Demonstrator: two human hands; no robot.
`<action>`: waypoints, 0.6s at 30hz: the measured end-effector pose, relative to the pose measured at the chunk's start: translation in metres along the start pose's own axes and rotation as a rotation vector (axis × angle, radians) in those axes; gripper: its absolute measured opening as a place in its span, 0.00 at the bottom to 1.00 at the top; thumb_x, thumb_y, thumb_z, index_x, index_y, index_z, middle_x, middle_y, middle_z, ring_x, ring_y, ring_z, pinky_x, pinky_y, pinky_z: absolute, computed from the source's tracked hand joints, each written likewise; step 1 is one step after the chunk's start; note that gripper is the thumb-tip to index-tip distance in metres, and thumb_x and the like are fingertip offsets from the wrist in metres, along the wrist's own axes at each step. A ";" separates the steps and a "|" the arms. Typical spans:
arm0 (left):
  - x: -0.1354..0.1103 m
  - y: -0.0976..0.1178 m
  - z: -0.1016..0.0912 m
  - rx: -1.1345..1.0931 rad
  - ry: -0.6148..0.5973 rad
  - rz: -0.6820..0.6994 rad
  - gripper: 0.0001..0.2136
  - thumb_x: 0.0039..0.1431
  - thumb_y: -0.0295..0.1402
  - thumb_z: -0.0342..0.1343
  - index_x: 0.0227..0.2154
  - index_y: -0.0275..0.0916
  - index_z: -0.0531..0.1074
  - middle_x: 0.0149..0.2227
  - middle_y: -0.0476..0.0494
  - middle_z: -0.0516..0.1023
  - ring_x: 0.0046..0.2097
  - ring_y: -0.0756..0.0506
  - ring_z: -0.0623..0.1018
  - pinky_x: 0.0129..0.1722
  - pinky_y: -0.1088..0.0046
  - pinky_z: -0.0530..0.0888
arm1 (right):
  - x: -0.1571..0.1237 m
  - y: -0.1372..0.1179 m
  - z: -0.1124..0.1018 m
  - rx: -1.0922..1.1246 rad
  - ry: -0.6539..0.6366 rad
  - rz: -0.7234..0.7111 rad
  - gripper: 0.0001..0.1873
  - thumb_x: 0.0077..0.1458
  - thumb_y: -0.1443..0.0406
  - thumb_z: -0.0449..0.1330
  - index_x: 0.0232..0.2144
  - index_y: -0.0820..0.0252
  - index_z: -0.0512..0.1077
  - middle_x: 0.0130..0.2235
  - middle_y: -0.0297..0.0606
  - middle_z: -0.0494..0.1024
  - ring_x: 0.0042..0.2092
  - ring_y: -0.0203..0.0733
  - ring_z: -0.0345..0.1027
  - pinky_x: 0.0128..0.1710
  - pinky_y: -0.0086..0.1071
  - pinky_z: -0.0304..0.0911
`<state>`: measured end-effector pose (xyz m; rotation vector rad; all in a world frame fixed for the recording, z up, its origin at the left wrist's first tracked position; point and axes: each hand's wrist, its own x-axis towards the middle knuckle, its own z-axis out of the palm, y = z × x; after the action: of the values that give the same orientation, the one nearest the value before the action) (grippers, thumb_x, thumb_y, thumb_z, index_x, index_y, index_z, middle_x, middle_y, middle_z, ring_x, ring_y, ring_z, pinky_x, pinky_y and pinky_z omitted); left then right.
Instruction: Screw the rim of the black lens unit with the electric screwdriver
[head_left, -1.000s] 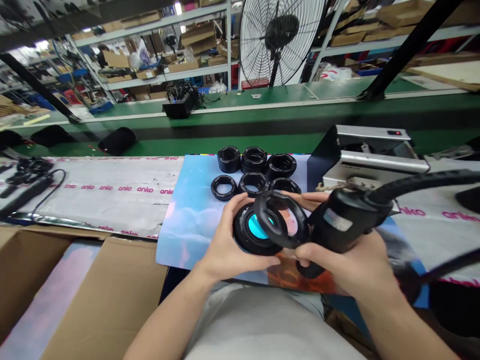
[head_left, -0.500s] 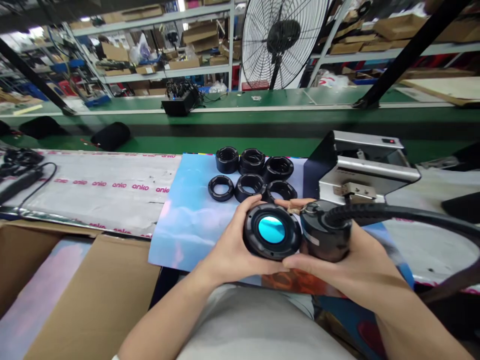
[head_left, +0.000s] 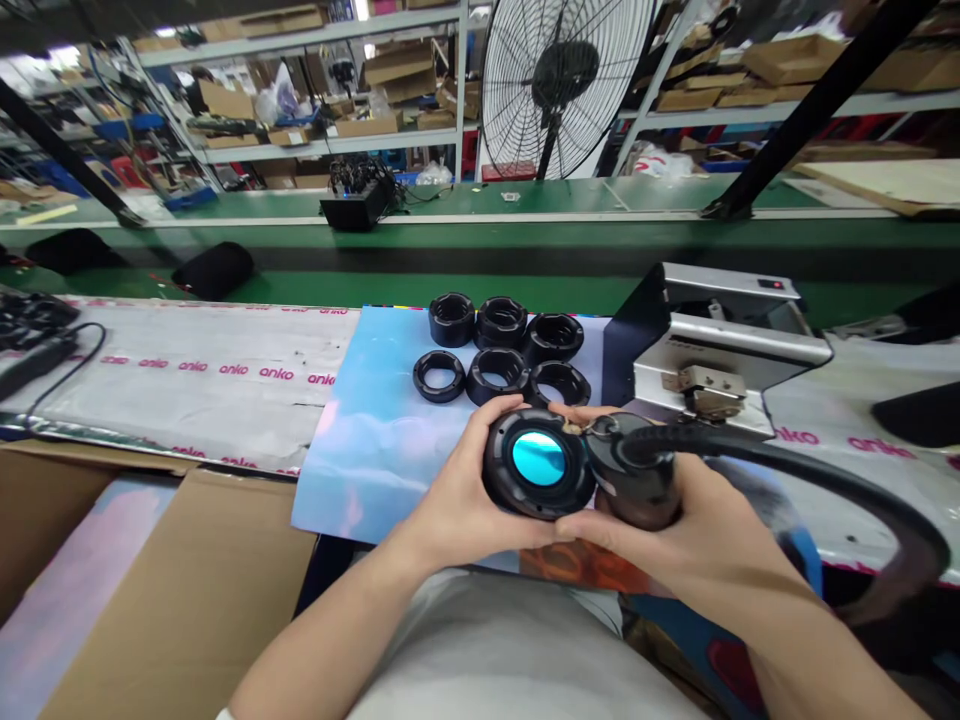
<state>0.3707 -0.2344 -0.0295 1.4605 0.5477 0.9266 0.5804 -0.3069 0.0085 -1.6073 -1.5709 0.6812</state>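
My left hand (head_left: 457,500) is wrapped round a round black part with a cyan glass centre (head_left: 537,460), held just above the blue printed mat (head_left: 375,440). Pressed against that part's right side is a black cylindrical tool (head_left: 637,475) with a thick black cable (head_left: 862,490), gripped by my right hand (head_left: 697,530). Several black rings (head_left: 501,348) lie in two rows on the mat just beyond my hands.
A silver and black machine (head_left: 720,340) stands right of the rings. White "anko" sheeting (head_left: 195,370) covers the bench to the left. Open cardboard boxes (head_left: 172,600) sit at lower left. A green conveyor (head_left: 450,250), a floor fan (head_left: 559,80) and shelves lie beyond.
One second ago the tool lay on its side with a black ring in front of the cyan part. Now the tool stands close against the part's right side, and the ring sits seated.
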 end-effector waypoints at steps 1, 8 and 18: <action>0.000 0.000 0.000 0.003 -0.002 -0.005 0.48 0.47 0.31 0.79 0.67 0.46 0.58 0.67 0.44 0.69 0.66 0.48 0.73 0.67 0.71 0.69 | 0.002 -0.004 -0.004 -0.064 -0.013 0.065 0.42 0.47 0.41 0.76 0.63 0.22 0.71 0.58 0.22 0.78 0.58 0.48 0.77 0.55 0.41 0.77; -0.002 0.001 -0.005 -0.042 -0.062 0.137 0.57 0.43 0.29 0.81 0.72 0.55 0.54 0.69 0.51 0.67 0.69 0.53 0.70 0.71 0.78 0.63 | 0.026 -0.038 -0.005 -0.085 0.033 0.242 0.37 0.43 0.48 0.74 0.56 0.51 0.79 0.40 0.41 0.80 0.42 0.55 0.76 0.41 0.44 0.76; 0.012 0.012 -0.003 0.093 0.021 0.115 0.46 0.40 0.31 0.82 0.62 0.46 0.66 0.62 0.53 0.76 0.62 0.54 0.77 0.61 0.84 0.71 | 0.035 -0.027 0.003 0.126 0.131 0.220 0.42 0.44 0.51 0.74 0.62 0.54 0.76 0.36 0.41 0.77 0.44 0.54 0.76 0.37 0.40 0.74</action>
<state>0.3726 -0.2248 -0.0154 1.5812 0.5328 1.0192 0.5660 -0.2736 0.0342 -1.7090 -1.2448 0.7590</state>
